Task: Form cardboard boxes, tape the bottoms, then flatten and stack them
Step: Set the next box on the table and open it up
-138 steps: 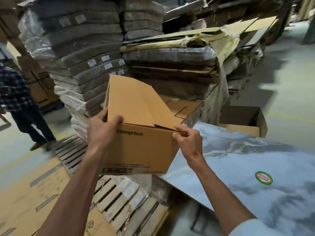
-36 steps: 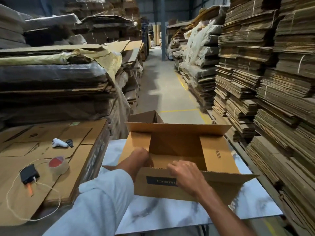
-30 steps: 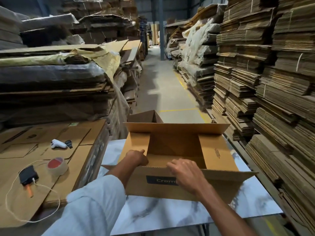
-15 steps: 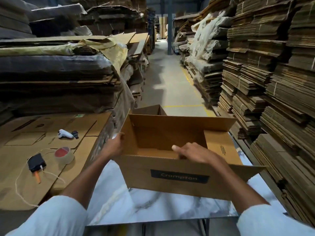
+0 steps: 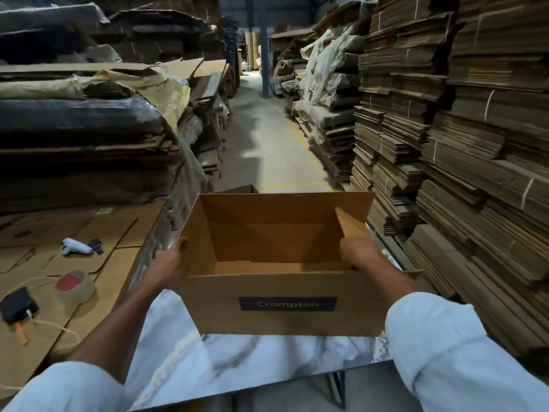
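Note:
An open brown cardboard box (image 5: 282, 304) with a black label stands open side up over the marble-patterned table (image 5: 190, 361). Its inside is bare and its bottom flaps are folded in. My left hand (image 5: 170, 264) grips the box's left wall from outside. My right hand (image 5: 358, 252) holds the right wall at the upright right flap. A roll of brown tape (image 5: 75, 288) lies on the flat cardboard stack (image 5: 98, 263) to my left.
On the left stack also lie a white tool (image 5: 74, 246) and a black device with a string (image 5: 17, 304). Tall piles of flat cartons (image 5: 463, 144) line the right side. Wrapped bundles (image 5: 80, 120) rise at left. A concrete aisle (image 5: 267, 144) runs ahead.
My hands have shifted from the box's inside and front edge to its two side walls. The box now sits nearer to me and the near front flap no longer hangs out.

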{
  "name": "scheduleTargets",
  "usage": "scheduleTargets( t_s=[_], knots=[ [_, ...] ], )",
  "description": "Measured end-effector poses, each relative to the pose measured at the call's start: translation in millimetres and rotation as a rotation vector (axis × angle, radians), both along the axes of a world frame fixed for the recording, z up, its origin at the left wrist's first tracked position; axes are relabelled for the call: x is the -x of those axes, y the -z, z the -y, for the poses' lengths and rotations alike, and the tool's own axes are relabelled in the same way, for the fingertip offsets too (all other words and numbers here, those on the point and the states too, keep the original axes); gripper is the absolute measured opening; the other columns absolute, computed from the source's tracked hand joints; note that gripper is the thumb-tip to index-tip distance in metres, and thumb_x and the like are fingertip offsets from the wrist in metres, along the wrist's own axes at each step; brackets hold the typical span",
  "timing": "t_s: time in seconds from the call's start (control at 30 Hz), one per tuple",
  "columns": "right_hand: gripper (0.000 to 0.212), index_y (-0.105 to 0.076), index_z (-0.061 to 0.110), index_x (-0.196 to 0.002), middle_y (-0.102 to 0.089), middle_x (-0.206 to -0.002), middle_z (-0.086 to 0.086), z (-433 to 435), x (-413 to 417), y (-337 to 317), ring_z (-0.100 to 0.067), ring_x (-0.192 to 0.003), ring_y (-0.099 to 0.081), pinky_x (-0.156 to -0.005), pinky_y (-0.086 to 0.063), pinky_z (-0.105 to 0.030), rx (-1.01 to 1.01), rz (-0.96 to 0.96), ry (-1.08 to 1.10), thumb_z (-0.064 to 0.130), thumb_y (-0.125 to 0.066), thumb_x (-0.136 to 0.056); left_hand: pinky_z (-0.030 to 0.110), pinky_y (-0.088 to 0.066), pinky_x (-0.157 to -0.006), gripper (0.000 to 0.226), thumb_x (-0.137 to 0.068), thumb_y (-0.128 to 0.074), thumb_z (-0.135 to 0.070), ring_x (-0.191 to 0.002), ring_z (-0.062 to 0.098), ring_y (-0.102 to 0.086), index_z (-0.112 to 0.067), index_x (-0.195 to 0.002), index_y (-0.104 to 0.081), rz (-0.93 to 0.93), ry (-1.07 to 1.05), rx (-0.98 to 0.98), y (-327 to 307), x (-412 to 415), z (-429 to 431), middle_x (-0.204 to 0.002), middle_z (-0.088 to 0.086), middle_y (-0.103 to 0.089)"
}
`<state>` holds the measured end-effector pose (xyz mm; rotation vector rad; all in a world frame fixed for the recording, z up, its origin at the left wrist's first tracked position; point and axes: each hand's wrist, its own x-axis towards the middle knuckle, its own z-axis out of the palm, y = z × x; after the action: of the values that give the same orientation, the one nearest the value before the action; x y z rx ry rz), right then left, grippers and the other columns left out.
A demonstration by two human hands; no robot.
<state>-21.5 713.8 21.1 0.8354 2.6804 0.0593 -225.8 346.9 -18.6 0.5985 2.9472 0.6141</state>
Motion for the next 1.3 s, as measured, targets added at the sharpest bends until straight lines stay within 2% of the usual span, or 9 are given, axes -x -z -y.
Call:
scheduleTargets(
  t_s=[0.17, 0.43, 0.57, 0.67, 0.73, 0.87, 0.97, 1.13, 1.3],
  knots=[
    [0.009, -0.059, 0.011, -0.089, -0.058, -0.082, -0.005, -57, -43, -30, -0.016, -0.07, -0.059, -0.061, -0.051, -0.03, -0.119, -0.348, 0.22, 0.008, -0.056, -0.097, 0.049, -0.061, -0.086, 0.05, -0.105, -0.046, -0.013, -0.105, 0.033, -0.067, -0.022, -0.152, -0.032, -0.009, -0.003, 0.007, -2, 4, -3, -0.135, 0.019, -0.058],
    [0.007, -0.068, 0.01, -0.095, -0.064, -0.085, -0.008, -82, -60, -2, -0.021, -0.073, -0.063, -0.068, -0.06, -0.038, -0.017, -0.518, 0.31, 0.007, -0.061, -0.096, 0.047, -0.061, -0.083, 0.046, -0.107, -0.042, -0.016, -0.1, 0.032, -0.068, -0.02, -0.152, -0.031, 0.022, 0.001, 0.003, -10, -4, -7, -0.133, 0.02, -0.06],
    [0.042, -0.048, 0.026, -0.147, -0.059, -0.138, -0.013, -88, -76, 17, -0.035, -0.123, -0.058, -0.097, -0.052, -0.058, 0.309, -0.837, 0.313, 0.034, -0.05, -0.105, 0.05, -0.061, -0.079, 0.046, -0.108, -0.038, -0.04, -0.119, 0.04, -0.06, -0.035, -0.152, -0.029, 0.085, 0.071, -0.307, -9, -9, 8, -0.149, 0.013, -0.045],
    [0.047, -0.058, 0.019, -0.132, -0.06, -0.136, -0.018, -80, -94, 23, -0.028, -0.111, -0.062, -0.099, -0.049, -0.055, 0.803, -1.186, 0.584, 0.051, -0.035, -0.107, 0.06, -0.051, -0.097, 0.051, -0.104, -0.028, -0.061, -0.127, 0.04, -0.053, -0.035, -0.146, -0.037, 0.039, -0.083, -0.553, 5, -13, 12, -0.148, 0.014, -0.047],
    [0.044, -0.065, 0.014, -0.114, -0.068, -0.119, -0.018, -73, -108, 41, -0.026, -0.101, -0.065, -0.098, -0.051, -0.05, 1.109, -1.334, 0.776, 0.044, -0.034, -0.109, 0.058, -0.047, -0.104, 0.048, -0.105, -0.035, -0.049, -0.128, 0.04, -0.054, -0.025, -0.145, -0.047, 0.151, -0.3, -0.768, 20, -19, 14, -0.145, 0.015, -0.053],
    [0.029, -0.063, 0.003, -0.127, -0.07, -0.114, -0.012, -59, -127, 103, -0.025, -0.101, -0.064, -0.105, -0.048, -0.047, 1.12, -1.119, 0.894, 0.011, -0.044, -0.106, 0.045, -0.045, -0.102, 0.039, -0.105, -0.039, -0.005, -0.123, 0.03, -0.056, -0.014, -0.141, -0.05, 0.575, -0.397, -0.833, 54, -44, 22, -0.144, 0.012, -0.056],
    [0.032, -0.056, 0.021, -0.136, -0.065, -0.13, -0.006, -49, -125, 134, -0.027, -0.114, -0.061, -0.105, -0.048, -0.05, 1.028, -0.92, 0.792, 0.017, -0.039, -0.109, 0.046, -0.042, -0.097, 0.036, -0.106, -0.037, -0.006, -0.095, 0.025, -0.055, -0.025, -0.135, -0.044, 0.698, -0.337, -0.672, 59, -64, 11, -0.119, 0.011, -0.061],
    [0.054, -0.042, 0.03, -0.145, -0.06, -0.133, -0.005, -55, -111, 141, -0.033, -0.116, -0.059, -0.096, -0.052, -0.054, 0.887, -0.84, 0.685, 0.011, -0.05, -0.096, 0.049, -0.048, -0.086, 0.036, -0.102, -0.039, -0.001, -0.094, 0.026, -0.057, -0.016, -0.134, -0.044, 0.537, -0.32, -0.704, 59, -60, 1, -0.117, 0.013, -0.061],
    [0.08, -0.047, 0.064, -0.134, -0.066, -0.127, 0.005, -128, -81, 147, -0.029, -0.109, -0.064, -0.092, -0.055, -0.057, 0.788, -0.976, 0.601, 0.018, -0.057, -0.07, 0.044, -0.048, -0.1, 0.031, -0.1, -0.058, -0.016, -0.116, 0.024, -0.061, -0.021, -0.13, -0.064, 0.367, -0.283, -0.947, 23, -35, 5, -0.124, 0.002, -0.067]
  ],
)
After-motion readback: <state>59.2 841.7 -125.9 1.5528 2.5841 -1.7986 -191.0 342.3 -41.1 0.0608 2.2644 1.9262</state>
